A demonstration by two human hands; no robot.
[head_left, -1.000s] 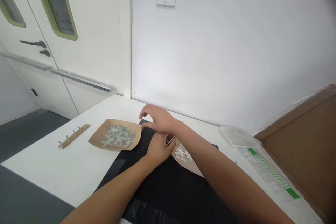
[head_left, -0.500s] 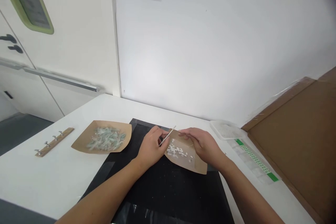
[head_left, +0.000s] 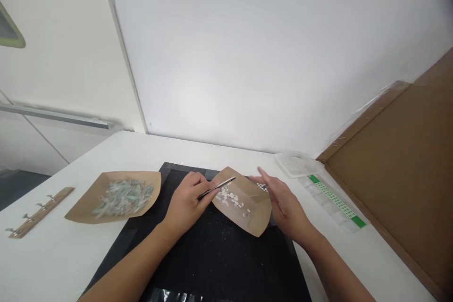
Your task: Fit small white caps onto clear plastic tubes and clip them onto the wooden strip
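Note:
My left hand (head_left: 186, 200) is closed around thin metal tweezers (head_left: 217, 187), whose tips reach over a brown paper tray (head_left: 256, 219) of several small white pieces (head_left: 231, 197). That tray lies on a black mat (head_left: 219, 255). Just right of the tray, my right hand (head_left: 283, 203) is open with its fingers stretched out, holding nothing. A second brown paper tray (head_left: 83, 205) with pale green pieces (head_left: 122, 196) sits to the left on the white table (head_left: 53, 255).
A wooden strip with metal hooks (head_left: 35, 211) lies at the far left. A clear plastic lid (head_left: 295, 164) and a clear strip with green markings (head_left: 334, 202) are at the right, beside a brown board (head_left: 406, 160). A white wall stands behind the table.
My right hand has come back from the left tray to the right side of the white-piece tray and opened. The view has swung to the right. My left hand keeps the tweezers.

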